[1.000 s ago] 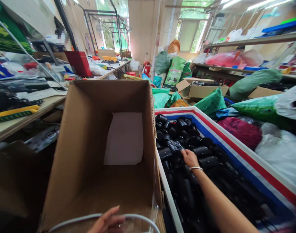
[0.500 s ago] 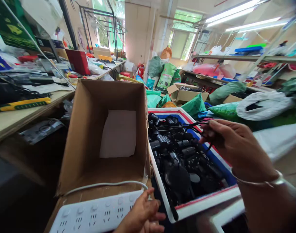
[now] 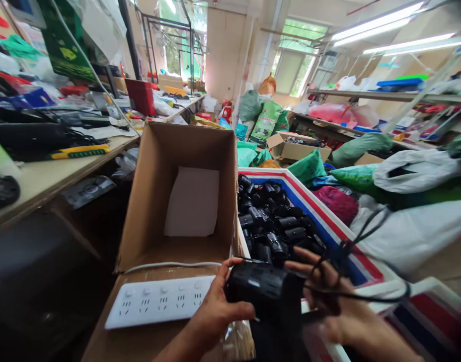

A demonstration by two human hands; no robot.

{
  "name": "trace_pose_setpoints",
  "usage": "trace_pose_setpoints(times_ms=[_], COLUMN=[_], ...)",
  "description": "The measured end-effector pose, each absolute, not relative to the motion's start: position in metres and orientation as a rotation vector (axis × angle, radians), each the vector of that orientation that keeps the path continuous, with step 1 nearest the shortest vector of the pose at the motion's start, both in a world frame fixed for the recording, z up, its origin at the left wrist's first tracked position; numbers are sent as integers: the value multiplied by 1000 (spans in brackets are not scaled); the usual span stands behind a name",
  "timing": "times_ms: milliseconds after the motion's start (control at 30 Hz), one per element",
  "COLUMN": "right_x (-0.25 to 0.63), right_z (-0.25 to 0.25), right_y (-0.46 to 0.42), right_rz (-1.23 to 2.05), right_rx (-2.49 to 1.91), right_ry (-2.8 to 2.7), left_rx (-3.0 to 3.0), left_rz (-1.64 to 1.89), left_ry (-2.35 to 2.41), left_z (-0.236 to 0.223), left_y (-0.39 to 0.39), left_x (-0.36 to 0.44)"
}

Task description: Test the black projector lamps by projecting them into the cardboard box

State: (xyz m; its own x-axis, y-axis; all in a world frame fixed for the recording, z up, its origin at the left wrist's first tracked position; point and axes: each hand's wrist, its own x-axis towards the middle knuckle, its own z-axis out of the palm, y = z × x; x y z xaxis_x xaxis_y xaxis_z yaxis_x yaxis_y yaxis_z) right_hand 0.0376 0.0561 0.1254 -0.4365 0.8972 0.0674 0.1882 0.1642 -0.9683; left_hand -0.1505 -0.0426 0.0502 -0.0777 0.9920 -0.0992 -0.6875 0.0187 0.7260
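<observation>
My left hand grips a black, rounded plastic device from its left side, thumb in front and fingers on top. Its kind does not show clearly, and its lower part is dark and blurred. Just right of it, my right hand is smeared by motion, with fingers stretched toward the device. A black cable runs across the right hand and loops up and out to the right; whether the fingers hold it cannot be told. Behind both hands, a white-rimmed bin with a striped inside holds several similar black devices.
Left of the bin, a cardboard box lies open toward me, a white sheet inside. A white power strip rests on cardboard in front. A cluttered workbench stands at left; sacks lie at right.
The black device has come up out of the bin into my left hand, which was beside the power strip. My right hand has moved down and left. The view has turned slightly left.
</observation>
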Motion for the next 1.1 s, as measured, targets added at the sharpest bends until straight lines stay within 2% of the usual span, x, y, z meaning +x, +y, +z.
trace_pose_setpoints(times_ms=[100,167,300,433,533,667,867,967,1100], right_x=[21,11,0,-6,-8,-13,-30,-33,-12], right_z=[81,65,59,68,74,71,51,48,44], right_y=[36,27,20,22,25,29,32,41,66], right_rz=[1666,1690,1465,1385,1264,971,560,674,1185], right_rx=[-955,-979,-1064,-1022,-1014,-1040,-1273,-1234,-981], right_ry=[-1725,-1726,-1907,-2184,-2301,-2395,-2440,-2402,-2341], left_rx=[673,750,849,941,1000,1026,1074,1038,840], left_rz=[1578,1616,1410,1164,1142,1156,1230,1253,1355], left_ry=[992,1200,1577,1489,1516,1824,2003,1961,1806], left_z=[54,54,56,64,72,78,71,67,68], left_y=[-49,-54,-61,-65,-67,-67,-66,-62,-57], left_x=[-155,-154,-164,-195,-207,-197,-171,-172,-197])
